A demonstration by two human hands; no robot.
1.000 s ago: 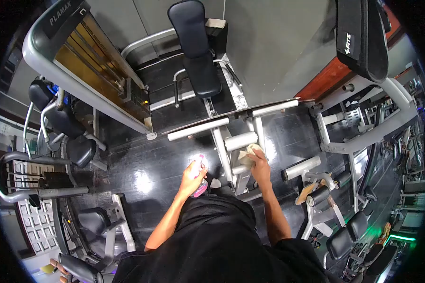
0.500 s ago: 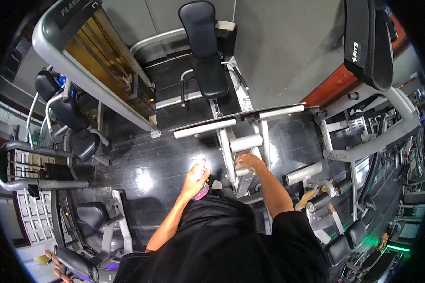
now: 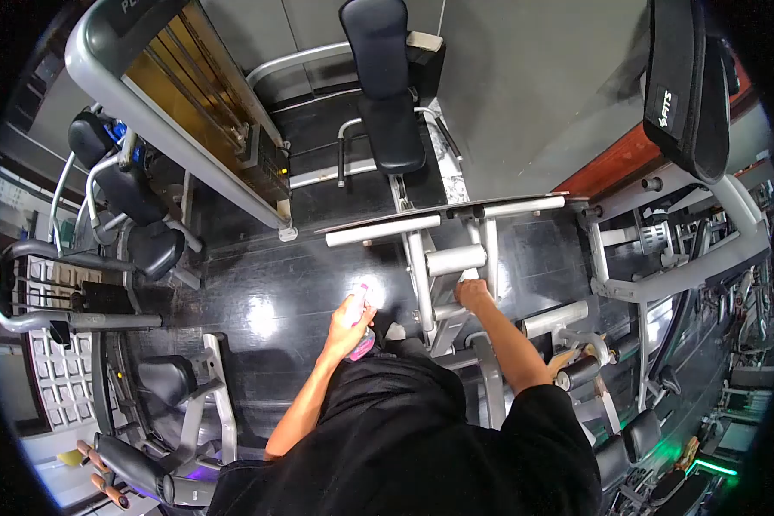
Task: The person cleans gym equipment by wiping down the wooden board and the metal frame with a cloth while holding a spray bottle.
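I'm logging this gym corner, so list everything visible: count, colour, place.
spray bottle: one, pink and whitish, centre
cloth: one, whitish, centre, mostly hidden
metal frame: one, silver, centre
padded seats: several, black, top, left, lower corners
gym machines: several, grey, left and right
pad: one, black, upper right
light strip: one, green, lower right
wall: one, grey, top
floor: one, black, middle
left hand: one, bare, round bottle
right hand: one, bare, at cloth
shirt: one, black, bottom
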